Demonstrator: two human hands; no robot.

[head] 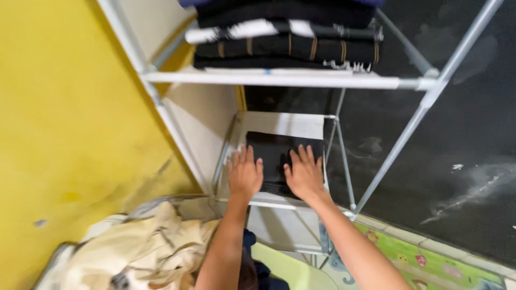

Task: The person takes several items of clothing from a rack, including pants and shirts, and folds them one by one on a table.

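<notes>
Black folded garment (277,156) lies flat on the lower shelf (285,124), left hand (244,173) and right hand (305,174) pressing it with spread fingers, gripping nothing, while cream laundry (142,247) waits unfolded.

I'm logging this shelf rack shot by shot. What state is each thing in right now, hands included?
Left hand: open, flat, palm down on the dark garment.
Right hand: open, flat, pressing the same garment.
Dark folded garment: folded, lying flat on the lower shelf.
Lower shelf: holds only that garment, white liner showing behind it.
Upper shelf stack: folded dark clothes, piled neatly.
Beige cloth pile: crumpled, unfolded, lower left.
</notes>
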